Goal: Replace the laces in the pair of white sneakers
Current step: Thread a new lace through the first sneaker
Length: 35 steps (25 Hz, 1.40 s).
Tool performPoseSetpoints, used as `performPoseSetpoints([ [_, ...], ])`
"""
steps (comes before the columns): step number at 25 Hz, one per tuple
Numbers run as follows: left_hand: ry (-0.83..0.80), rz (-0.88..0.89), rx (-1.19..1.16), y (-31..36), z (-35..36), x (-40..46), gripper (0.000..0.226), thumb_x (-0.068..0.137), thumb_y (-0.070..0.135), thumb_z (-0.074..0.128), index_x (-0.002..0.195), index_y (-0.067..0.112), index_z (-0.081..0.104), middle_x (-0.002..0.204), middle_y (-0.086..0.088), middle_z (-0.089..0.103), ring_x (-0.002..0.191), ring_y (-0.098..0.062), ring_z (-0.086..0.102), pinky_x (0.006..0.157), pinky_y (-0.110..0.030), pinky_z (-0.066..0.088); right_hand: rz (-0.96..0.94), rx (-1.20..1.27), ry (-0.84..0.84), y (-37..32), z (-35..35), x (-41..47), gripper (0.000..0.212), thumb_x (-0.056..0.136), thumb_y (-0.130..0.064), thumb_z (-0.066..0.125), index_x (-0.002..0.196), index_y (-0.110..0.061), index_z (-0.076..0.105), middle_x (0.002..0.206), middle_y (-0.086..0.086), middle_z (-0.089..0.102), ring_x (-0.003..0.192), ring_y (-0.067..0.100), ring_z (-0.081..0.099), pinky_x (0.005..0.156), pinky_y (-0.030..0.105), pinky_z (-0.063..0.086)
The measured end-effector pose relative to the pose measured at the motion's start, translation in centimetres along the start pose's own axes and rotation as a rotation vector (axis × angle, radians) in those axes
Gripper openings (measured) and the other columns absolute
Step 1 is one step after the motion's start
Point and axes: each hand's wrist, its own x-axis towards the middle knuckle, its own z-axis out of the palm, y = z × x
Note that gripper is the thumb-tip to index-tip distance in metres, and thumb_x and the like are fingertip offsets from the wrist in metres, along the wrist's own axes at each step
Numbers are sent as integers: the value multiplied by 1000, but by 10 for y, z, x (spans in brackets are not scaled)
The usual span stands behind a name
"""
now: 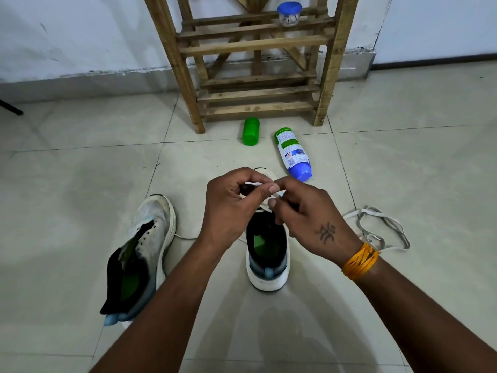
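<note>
Pale floor tiles cover the ground and meet a white wall at the far side. Against that wall stands a wooden rack, and it is the landmark for the rest. On one of its upper slats sits a small clear jar with a blue lid. Just in front of the rack's feet lie a green bottle and, to the right of it, a white and blue bottle, both on their side.

Further in front of the rack, near the person, stands one white sneaker upright, with its heel toward the camera. A second sneaker lies to the left of it, tilted on its side, without lace in its eyelets. To the right of the upright shoe, a loose greyish lace lies in loops on the tiles.

Both hands are above the front part of the upright sneaker. The left hand pinches the tip of a white lace between thumb and fingers. The right hand, with an orange thread band on its wrist, also pinches this lace with curled fingers.
</note>
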Motion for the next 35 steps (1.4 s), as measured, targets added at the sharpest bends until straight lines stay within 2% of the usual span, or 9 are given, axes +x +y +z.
performPoseSetpoints([
  [3, -36, -31, 23, 0, -2, 1, 11, 84, 9, 83, 84, 19, 78, 75, 2, 76, 70, -19, 73, 70, -33, 61, 22, -42, 64, 1, 2, 3, 23, 99, -31, 61, 77, -23, 63, 62, -8, 67, 57, 10, 59, 59, 33, 49],
  [7, -159, -155, 67, -12, -16, 7, 10, 87, 6, 79, 91, 15, 80, 77, -2, 77, 73, -21, 75, 77, -40, 63, 79, -177, 125, 18, -2, 3, 20, 96, -34, 62, 78, -27, 66, 64, -6, 67, 62, 14, 62, 65, 36, 52],
  [11, -123, -176, 167, -16, -20, 8, 9, 80, 16, 87, 80, 16, 78, 67, -2, 73, 63, -17, 70, 68, -35, 61, 46, -289, 169, 24, 1, 2, 15, 95, -36, 63, 82, -30, 69, 69, -8, 60, 65, 14, 56, 64, 36, 49],
  [14, -165, -227, 136, -19, -21, 9, 5, 84, 9, 82, 83, 13, 79, 70, -2, 76, 67, -20, 73, 76, -48, 63, -6, -411, 280, 26, 4, 1, 10, 94, -34, 65, 96, -29, 73, 92, -6, 54, 68, 17, 56, 60, 30, 42],
  [17, -192, -170, 150, -18, -20, 7, 4, 84, 10, 82, 86, 13, 80, 74, -1, 77, 73, -21, 76, 77, -50, 63, -47, -284, 199, 22, 9, 3, 33, 93, -33, 67, 126, -28, 66, 119, -7, 57, 71, 12, 65, 69, 31, 51],
  [20, -184, -93, 208, -20, -17, 5, 5, 84, 13, 83, 86, 16, 80, 73, 4, 76, 71, -14, 75, 75, -44, 63, -4, 13, 97, 17, 17, 7, 22, 94, -31, 69, 115, -27, 72, 95, -11, 71, 76, 11, 70, 76, 40, 59],
  [25, -170, -309, 517, -43, -28, 1, 22, 71, 39, 91, 73, 24, 75, 64, 8, 70, 60, -7, 65, 62, -29, 53, 89, -99, 177, 33, 26, 9, 4, 89, -23, 74, 90, -24, 78, 70, -12, 71, 69, 9, 68, 75, 35, 56],
  [29, -191, -572, 308, -53, -31, -5, 15, 76, 28, 90, 75, 18, 78, 68, -3, 75, 68, -23, 74, 67, -34, 61, 103, -122, 168, 37, 36, 5, 4, 84, -24, 79, 81, -24, 75, 69, -13, 70, 68, 5, 65, 73, 28, 53],
  [35, -108, -752, 24, -61, -32, -4, 4, 88, -2, 74, 86, 2, 73, 73, -16, 73, 63, -23, 73, 65, -34, 64, 6, -215, 115, 39, 55, 13, 7, 78, -20, 73, 80, -26, 77, 76, -6, 64, 73, 15, 63, 68, 34, 51],
])
